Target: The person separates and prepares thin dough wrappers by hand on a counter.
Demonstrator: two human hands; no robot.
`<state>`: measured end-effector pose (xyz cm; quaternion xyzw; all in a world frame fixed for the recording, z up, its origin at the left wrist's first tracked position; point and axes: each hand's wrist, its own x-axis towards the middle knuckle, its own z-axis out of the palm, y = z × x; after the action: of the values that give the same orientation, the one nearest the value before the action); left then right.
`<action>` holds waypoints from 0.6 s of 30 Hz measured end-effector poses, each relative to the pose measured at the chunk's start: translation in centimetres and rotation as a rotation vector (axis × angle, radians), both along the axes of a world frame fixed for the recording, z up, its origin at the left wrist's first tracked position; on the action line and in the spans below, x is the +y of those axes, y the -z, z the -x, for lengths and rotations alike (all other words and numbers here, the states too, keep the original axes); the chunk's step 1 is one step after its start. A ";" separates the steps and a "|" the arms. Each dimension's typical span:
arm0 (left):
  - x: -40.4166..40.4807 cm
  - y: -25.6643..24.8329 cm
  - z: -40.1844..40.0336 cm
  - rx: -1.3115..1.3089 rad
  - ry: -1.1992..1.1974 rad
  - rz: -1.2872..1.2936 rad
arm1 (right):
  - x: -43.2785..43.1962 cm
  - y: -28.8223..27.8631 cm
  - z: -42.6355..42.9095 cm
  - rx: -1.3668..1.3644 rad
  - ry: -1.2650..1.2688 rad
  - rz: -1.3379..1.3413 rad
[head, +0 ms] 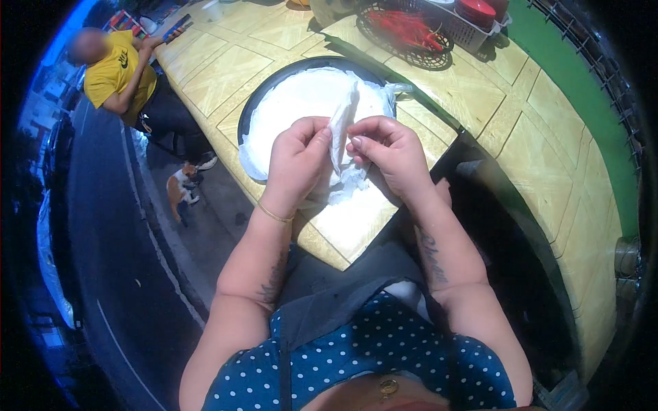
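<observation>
My left hand (303, 151) pinches a thin, white, folded sheet (341, 123) between thumb and fingers. The sheet stands up on edge; whether it is a food wrapper or paper I cannot tell. Close on its other side is my right hand (388, 151), fingers curled and thumb near the index finger. Whether it grips part of the sheet is unclear. Beneath both hands lies a round black tray (245, 114), largely covered by white sheet material (293, 103). Crumpled translucent plastic (352, 184) hangs over its near edge, and a twisted plastic end (398, 88) sticks out at right.
The tray rests on a wood-patterned table (354, 231). Beyond are a basket of red chillies (406, 31) and a plastic basket with red lids (473, 20). At left a person in a yellow shirt (121, 72) sits near a cat (181, 190), beside a road (103, 205).
</observation>
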<state>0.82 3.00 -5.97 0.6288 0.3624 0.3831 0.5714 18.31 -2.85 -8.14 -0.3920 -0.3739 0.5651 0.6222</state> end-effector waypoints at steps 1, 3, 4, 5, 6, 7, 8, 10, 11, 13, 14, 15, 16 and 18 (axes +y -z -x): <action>0.0 -0.1 0.1 0.004 0.000 0.001 | -0.1 0.0 0.0 0.004 0.000 0.001; -0.1 -0.2 0.1 -0.014 0.015 0.004 | -0.2 -0.3 0.1 -0.050 0.010 0.002; -0.1 -0.2 0.1 -0.014 0.015 0.006 | -0.2 -0.3 0.1 -0.049 0.010 0.003; -0.1 -0.1 0.2 -0.015 0.018 0.002 | -0.2 -0.2 0.2 -0.059 0.021 -0.004; -0.1 -0.1 0.3 -0.016 0.017 -0.003 | -0.2 -0.2 0.3 -0.069 0.029 -0.012; -0.1 0.0 0.4 -0.015 0.015 -0.002 | -0.2 -0.1 0.4 -0.069 0.026 -0.011; -0.1 0.1 0.4 -0.022 0.011 0.000 | -0.2 0.0 0.4 -0.135 0.029 -0.023; 0.0 0.0 0.4 -0.033 0.010 0.001 | -0.2 0.2 0.2 -0.204 0.035 -0.037; 0.0 -0.1 0.3 -0.032 0.014 0.015 | -0.1 0.5 0.1 -0.380 0.073 -0.184; 0.1 -0.1 0.6 -0.031 0.011 0.027 | -0.1 0.1 0.3 -0.552 0.104 -0.337; 0.3 0.2 0.8 -0.069 0.035 0.051 | -0.3 -0.2 0.4 -0.650 0.102 -0.340; 0.2 -0.1 0.8 -0.109 0.063 0.076 | -0.5 -0.6 0.5 -0.750 0.103 -0.341; 0.1 -0.5 0.9 -0.110 0.063 0.075 | -0.6 -0.8 0.6 -0.751 0.103 -0.342; -0.6 -1.5 1.1 -0.054 0.074 0.088 | -0.6 -1.1 0.8 -0.839 0.152 -0.339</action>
<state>-0.28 2.42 -4.50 0.6055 0.3399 0.3619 0.6219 17.49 -3.50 -7.08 -0.5061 -0.6509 0.2410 0.5120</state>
